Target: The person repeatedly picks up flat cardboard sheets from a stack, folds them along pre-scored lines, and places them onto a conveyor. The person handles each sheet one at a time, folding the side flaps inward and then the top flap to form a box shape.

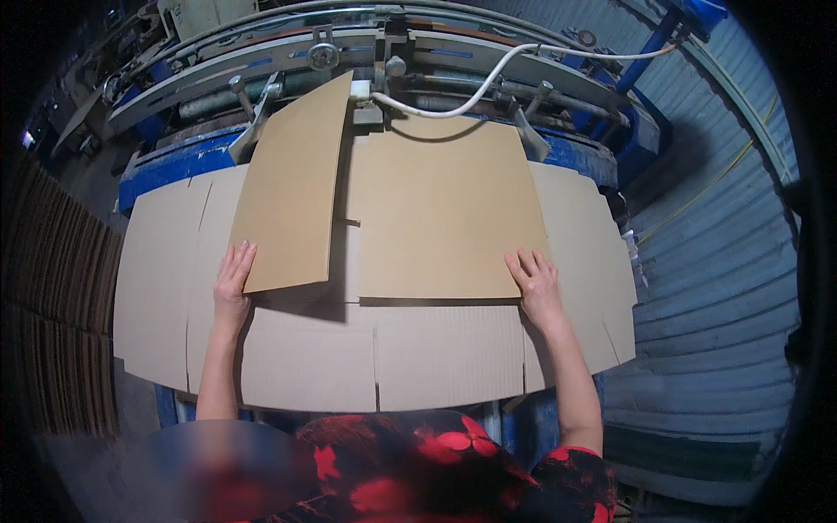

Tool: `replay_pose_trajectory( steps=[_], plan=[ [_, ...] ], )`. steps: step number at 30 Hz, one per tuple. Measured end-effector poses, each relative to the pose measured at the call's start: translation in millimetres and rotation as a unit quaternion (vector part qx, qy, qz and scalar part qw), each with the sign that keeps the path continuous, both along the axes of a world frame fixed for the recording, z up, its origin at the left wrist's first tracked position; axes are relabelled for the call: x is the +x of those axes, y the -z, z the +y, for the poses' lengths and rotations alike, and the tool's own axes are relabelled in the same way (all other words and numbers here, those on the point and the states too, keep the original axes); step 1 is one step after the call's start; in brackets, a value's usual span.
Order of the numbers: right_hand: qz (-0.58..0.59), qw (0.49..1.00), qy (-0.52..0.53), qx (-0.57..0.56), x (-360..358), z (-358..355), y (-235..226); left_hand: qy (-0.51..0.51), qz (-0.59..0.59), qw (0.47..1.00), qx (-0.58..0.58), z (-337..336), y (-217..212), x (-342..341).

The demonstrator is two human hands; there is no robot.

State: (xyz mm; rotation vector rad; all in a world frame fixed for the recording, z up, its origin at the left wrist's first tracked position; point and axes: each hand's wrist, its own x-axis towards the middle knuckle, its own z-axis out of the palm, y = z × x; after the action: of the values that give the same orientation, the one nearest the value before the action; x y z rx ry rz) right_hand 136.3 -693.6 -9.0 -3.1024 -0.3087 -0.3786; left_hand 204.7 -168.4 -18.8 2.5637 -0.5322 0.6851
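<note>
My left hand (232,277) is closed on the lower left edge of a tilted cardboard panel (292,187), its fingers lying along that edge. This panel rises off the surface and casts a shadow. My right hand (538,286) grips the lower right corner of a flatter cardboard panel (449,213), fingers over its top. Both panels look like parts of one brown cardboard sheet, though their join is partly hidden. Beneath them lies a wide, paler cardboard blank (445,353) with slots and creases. My thumbs are hard to make out.
A blue-framed machine (179,170) with rollers and metal guides stands along the far side. A white cable (488,83) loops over the panels. Stacked cardboard (57,305) rises at the left; a corrugated wall (711,288) stands at the right.
</note>
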Motion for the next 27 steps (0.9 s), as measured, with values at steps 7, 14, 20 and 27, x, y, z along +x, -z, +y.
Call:
replay_pose_trajectory(
  steps=[7,14,20,27],
  plan=[
    [-0.011,1.0,-0.002,0.006,55,-25,-1,0.002,0.032,0.999,0.036,-11,1,35],
    [-0.046,0.999,-0.012,0.023,191,-38,6,-0.022,0.056,0.993,0.104,-30,7,163],
    [-0.022,0.999,0.036,0.005,274,-46,-3,-0.088,0.098,0.981,0.141,-54,-4,229],
    [-0.03,0.975,0.132,0.174,97,-89,-23,-0.208,0.011,0.975,0.072,45,7,51]
  ],
)
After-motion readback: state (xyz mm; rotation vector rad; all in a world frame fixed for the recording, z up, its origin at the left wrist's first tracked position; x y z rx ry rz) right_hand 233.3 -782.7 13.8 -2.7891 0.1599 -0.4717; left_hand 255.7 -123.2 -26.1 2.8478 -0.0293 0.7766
